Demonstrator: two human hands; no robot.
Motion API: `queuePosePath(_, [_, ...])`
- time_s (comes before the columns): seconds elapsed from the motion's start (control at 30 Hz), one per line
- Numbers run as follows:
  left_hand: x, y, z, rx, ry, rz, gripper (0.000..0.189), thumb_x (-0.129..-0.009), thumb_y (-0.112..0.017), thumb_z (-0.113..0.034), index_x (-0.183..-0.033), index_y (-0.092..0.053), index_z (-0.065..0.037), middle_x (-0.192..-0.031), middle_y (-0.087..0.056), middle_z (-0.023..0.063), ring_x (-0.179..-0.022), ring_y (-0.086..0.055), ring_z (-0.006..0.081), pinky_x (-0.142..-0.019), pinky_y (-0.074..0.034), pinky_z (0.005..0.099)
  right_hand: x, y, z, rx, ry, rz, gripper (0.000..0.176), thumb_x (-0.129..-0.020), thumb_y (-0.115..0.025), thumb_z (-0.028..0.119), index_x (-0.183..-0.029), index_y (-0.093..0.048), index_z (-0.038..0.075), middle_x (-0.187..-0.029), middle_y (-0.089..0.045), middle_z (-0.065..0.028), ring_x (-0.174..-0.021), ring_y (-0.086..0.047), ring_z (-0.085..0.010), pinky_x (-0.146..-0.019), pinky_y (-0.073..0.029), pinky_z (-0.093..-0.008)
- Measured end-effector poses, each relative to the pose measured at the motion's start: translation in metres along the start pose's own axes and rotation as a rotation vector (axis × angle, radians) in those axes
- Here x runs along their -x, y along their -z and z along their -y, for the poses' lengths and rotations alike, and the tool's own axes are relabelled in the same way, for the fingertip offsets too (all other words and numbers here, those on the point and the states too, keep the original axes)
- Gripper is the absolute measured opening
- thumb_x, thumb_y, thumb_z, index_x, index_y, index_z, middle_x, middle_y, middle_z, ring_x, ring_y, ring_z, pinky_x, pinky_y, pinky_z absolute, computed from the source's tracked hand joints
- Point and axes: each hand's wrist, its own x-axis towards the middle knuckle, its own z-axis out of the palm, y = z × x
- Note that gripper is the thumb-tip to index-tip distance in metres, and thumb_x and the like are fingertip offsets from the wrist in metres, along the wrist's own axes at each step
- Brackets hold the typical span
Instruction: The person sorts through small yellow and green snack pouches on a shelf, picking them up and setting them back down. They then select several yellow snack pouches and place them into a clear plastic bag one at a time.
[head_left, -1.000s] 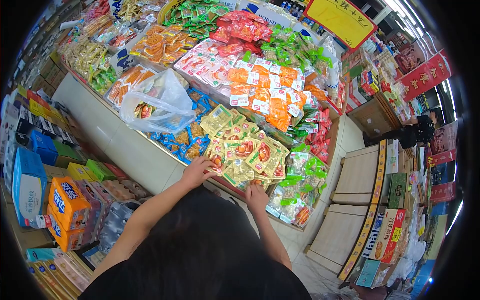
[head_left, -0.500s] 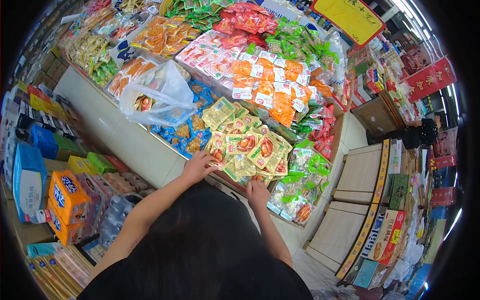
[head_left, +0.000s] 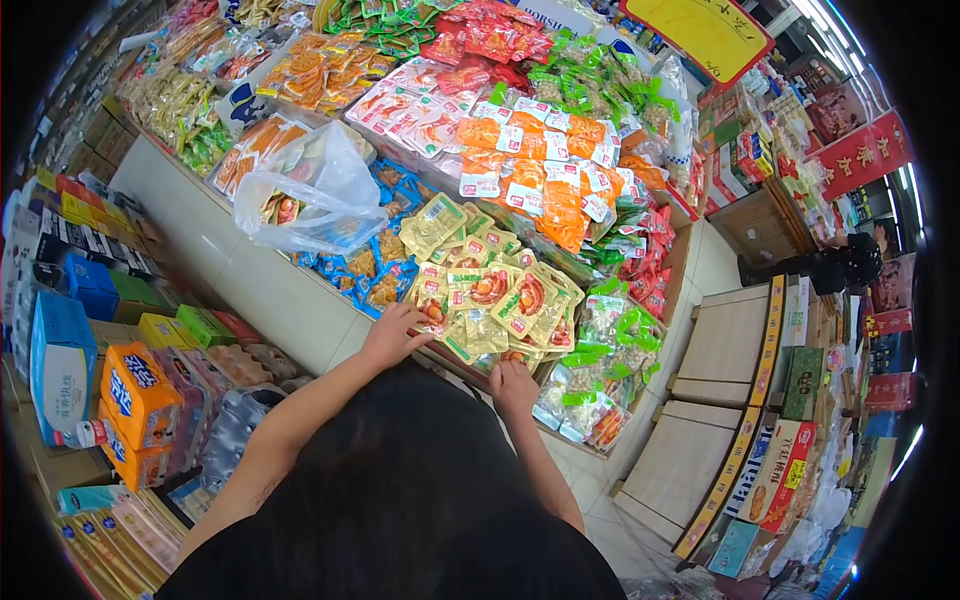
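Several gold snack packets (head_left: 490, 290) with printed red and brown pictures lie in an overlapping pile in the display bin before me. My left hand (head_left: 393, 337) is at the pile's near left corner, fingertips touching the edge of a packet and fingers somewhat apart. At the near right edge, my right hand (head_left: 514, 388) has its fingers curled closed on the edge of a gold packet; its fingertips are partly hidden. A translucent plastic bag (head_left: 315, 195) with packets inside sits on the goods to the left, beyond blue snack packets (head_left: 385, 285).
Orange packets (head_left: 545, 190) and green-and-white packets (head_left: 590, 375) fill neighbouring sections. The bin's low edge (head_left: 345, 320) runs along my side. Stacked boxes and an orange pack (head_left: 140, 395) stand at left. Wooden shelving (head_left: 715, 350) is at right; a person in dark clothes (head_left: 850, 262) is beyond it.
The view has shifted very slightly. Both hands stay at the same spots on the gold packets, and the pile looks unchanged.
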Motion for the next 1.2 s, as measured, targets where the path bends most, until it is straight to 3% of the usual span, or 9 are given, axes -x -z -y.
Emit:
queuePosePath(0.17, [-0.0014,-0.0008,-0.0002,0.007,-0.024,-0.004,0.029,-0.076,-0.071,-0.028,-0.097,-0.064,-0.009,-0.094,-0.056,0.0083,-0.091,-0.051,0.0278,-0.081,-0.043,0.0371,-0.0018,-0.0026,-0.0015,0.012,0.052,-0.081,0.015,-0.083,-0.057,0.018,-0.072,-0.055,0.008,-0.072,-0.055,-0.0084,-0.066,-0.058,-0.0273,-0.056,-0.048,-0.0388])
queuePosePath(0.97, [-0.0026,0.0031,-0.0017,0.003,0.019,0.055,0.032,-0.077,-0.071,-0.028,-0.101,-0.062,-0.008,-0.099,-0.056,0.0111,-0.096,-0.051,0.0298,-0.085,-0.043,0.0383,-0.0023,-0.006,-0.0032,0.035,0.074,-0.13,0.014,-0.079,-0.06,0.017,-0.069,-0.055,0.009,-0.07,-0.054,-0.0068,-0.063,-0.057,-0.0248,-0.053,-0.048,-0.0367])
queuePosePath(1.2, [-0.0025,-0.0001,0.0009,0.007,-0.046,-0.02,0.027,-0.077,-0.07,-0.027,-0.097,-0.062,-0.01,-0.094,-0.055,0.0087,-0.09,-0.051,0.0285,-0.081,-0.043,0.0372,-0.0017,-0.0062,-0.0038,0.037,0.087,-0.128,0.016,-0.079,-0.06,0.018,-0.068,-0.054,0.009,-0.07,-0.053,-0.0068,-0.063,-0.057,-0.0247,-0.053,-0.048,-0.0367])
